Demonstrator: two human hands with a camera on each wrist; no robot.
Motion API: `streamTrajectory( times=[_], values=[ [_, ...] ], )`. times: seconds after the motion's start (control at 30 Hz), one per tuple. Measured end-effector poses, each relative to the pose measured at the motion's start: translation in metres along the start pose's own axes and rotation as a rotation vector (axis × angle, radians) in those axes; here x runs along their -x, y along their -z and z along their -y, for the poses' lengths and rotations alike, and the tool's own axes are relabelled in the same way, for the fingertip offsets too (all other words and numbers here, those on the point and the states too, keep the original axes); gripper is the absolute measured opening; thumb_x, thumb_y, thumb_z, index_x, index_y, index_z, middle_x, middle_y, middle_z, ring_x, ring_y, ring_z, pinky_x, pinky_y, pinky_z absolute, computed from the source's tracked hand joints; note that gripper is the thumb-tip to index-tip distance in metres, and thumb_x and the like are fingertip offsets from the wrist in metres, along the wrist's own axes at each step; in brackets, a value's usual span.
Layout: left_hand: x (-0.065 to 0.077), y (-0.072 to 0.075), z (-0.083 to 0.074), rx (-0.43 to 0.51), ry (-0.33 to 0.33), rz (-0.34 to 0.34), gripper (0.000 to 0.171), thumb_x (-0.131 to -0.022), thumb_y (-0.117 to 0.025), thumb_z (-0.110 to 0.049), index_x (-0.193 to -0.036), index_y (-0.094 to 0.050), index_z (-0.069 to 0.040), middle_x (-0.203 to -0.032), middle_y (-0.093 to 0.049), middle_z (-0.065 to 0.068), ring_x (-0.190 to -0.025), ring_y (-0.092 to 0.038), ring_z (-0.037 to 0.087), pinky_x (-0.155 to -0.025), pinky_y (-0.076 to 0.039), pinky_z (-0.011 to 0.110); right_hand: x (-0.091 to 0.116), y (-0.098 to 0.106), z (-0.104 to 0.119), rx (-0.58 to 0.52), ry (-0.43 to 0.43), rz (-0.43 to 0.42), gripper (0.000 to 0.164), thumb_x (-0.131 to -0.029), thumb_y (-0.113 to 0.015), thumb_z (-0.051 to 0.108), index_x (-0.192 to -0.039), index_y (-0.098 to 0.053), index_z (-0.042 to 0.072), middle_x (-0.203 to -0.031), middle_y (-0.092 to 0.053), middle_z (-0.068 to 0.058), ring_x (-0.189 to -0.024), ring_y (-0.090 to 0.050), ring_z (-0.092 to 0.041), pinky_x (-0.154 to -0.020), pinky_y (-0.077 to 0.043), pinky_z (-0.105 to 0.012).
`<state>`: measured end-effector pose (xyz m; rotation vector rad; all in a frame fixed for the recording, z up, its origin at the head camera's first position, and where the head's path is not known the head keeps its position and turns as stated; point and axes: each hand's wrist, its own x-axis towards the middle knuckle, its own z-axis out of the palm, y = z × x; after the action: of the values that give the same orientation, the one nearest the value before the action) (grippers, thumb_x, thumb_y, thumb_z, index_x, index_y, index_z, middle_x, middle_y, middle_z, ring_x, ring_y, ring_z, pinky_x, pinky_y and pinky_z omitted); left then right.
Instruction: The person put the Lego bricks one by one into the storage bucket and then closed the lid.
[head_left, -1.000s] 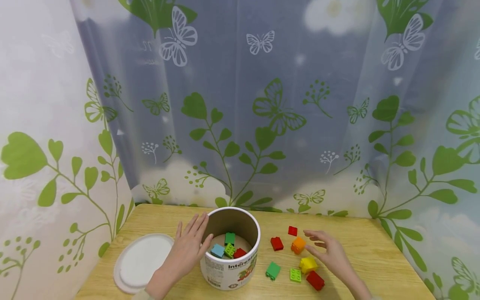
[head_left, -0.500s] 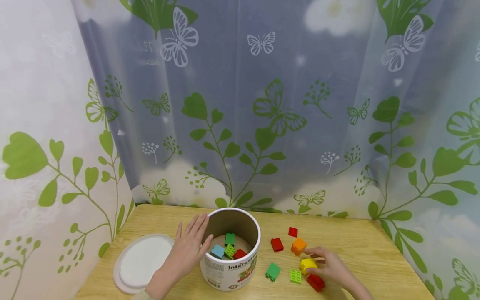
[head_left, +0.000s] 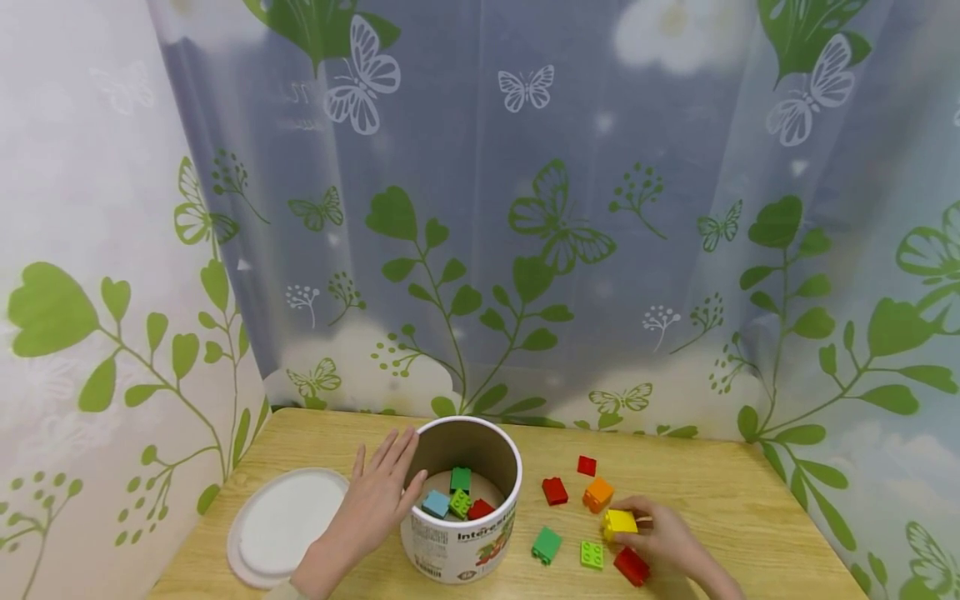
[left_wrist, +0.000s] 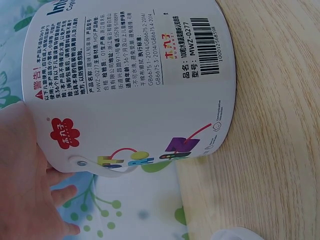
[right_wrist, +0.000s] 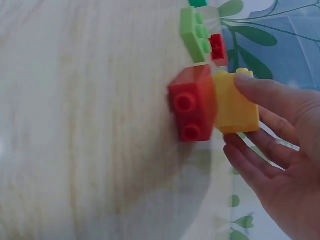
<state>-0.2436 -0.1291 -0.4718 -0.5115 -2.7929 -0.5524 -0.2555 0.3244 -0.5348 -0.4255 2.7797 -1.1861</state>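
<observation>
My right hand (head_left: 663, 533) pinches a yellow toy brick (head_left: 619, 525) between thumb and fingers, at the right of the table. In the right wrist view the thumb lies on top of the yellow brick (right_wrist: 236, 105), close beside a red brick (right_wrist: 191, 107). My left hand (head_left: 371, 500) rests with straight fingers against the left rim of a round white bucket (head_left: 459, 550). Inside the bucket lie a green brick (head_left: 461, 479), a blue brick (head_left: 436, 503), a lime brick (head_left: 460, 502) and a red brick (head_left: 481, 509). The left wrist view shows the bucket's printed side (left_wrist: 130, 85) and its handle.
Around the right hand lie an orange brick (head_left: 597, 494), a red brick (head_left: 555, 491), a smaller red brick (head_left: 587, 465), a green brick (head_left: 547, 546) and a lime brick (head_left: 592, 555). A white round lid (head_left: 281, 525) lies left of the bucket. Patterned curtain (head_left: 480, 250) stands behind the table.
My right hand has come down from beside the orange brick to the yellow one and grips it, shifting it slightly. The left hand stays at the bucket.
</observation>
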Motion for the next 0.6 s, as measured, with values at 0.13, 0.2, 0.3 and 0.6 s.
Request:
streamTrajectory(
  times=[0.13,0.2,0.3,0.6],
  values=[
    [0.0,0.0,0.0,0.003,-0.001,-0.003,0.063,-0.108,-0.045,-0.043,-0.157,-0.038,-0.004,-0.163,-0.034,0.01,-0.152,-0.026,0.033,-0.118,-0.014,0.069,-0.001,0.005,0.007,0.007,0.011,-0.069,0.043,-0.083,-0.085,0.019,-0.118,-0.07,0.0,-0.117,-0.068,-0.017,-0.1,-0.067,-0.03,-0.082,-0.06,-0.037],
    [0.0,0.001,-0.001,0.006,0.001,0.0,0.063,-0.108,-0.044,-0.044,-0.157,-0.038,-0.004,-0.163,-0.034,0.01,-0.152,-0.026,0.033,-0.118,-0.014,0.069,-0.002,0.007,0.012,0.018,0.009,-0.094,0.042,-0.083,-0.085,0.019,-0.117,-0.07,0.0,-0.117,-0.068,-0.016,-0.099,-0.067,-0.027,-0.082,-0.06,-0.037],
    [0.0,0.001,-0.001,0.014,0.005,0.005,0.063,-0.108,-0.044,-0.043,-0.157,-0.037,-0.004,-0.164,-0.033,0.01,-0.153,-0.025,0.033,-0.118,-0.013,0.069,-0.003,0.011,0.02,0.035,0.001,-0.133,0.039,-0.083,-0.085,0.018,-0.116,-0.071,0.002,-0.113,-0.068,-0.011,-0.096,-0.066,-0.022,-0.081,-0.06,-0.036],
    [0.001,0.0,-0.001,0.005,0.0,-0.003,0.062,-0.108,-0.045,-0.043,-0.156,-0.038,-0.004,-0.163,-0.034,0.01,-0.152,-0.026,0.033,-0.119,-0.013,0.068,-0.005,0.022,0.041,0.061,0.017,-0.238,0.036,-0.083,-0.084,0.018,-0.115,-0.072,0.006,-0.109,-0.068,-0.006,-0.093,-0.061,-0.017,-0.08,-0.06,-0.033]
  ],
)
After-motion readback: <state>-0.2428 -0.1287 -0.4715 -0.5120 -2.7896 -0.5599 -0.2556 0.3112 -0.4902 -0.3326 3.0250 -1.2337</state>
